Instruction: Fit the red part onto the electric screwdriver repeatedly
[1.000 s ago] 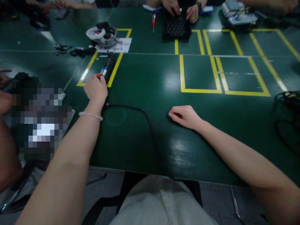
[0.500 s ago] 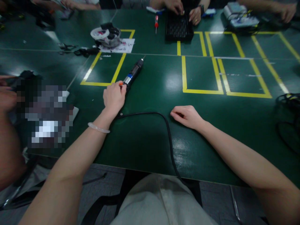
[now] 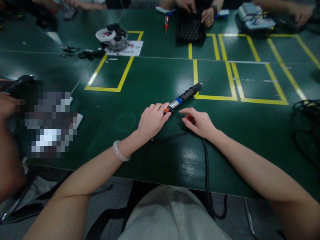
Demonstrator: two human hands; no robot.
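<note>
Here, a dim workroom with a glossy green table [image 3: 140, 83] taped in yellow.
Left hand [image 3: 152, 120] grips the electric screwdriver [image 3: 183, 97]; right hand [image 3: 198, 122] rests beside, seemingly loose and empty.

left hand [image 3: 152, 120] gripping electric screwdriver [image 3: 184, 97], green table [image 3: 150, 80]

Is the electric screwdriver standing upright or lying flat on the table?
Lying flat. The electric screwdriver rests lengthwise on the green table, tip pointing away to the right, while the left hand grips its rear end.
</note>
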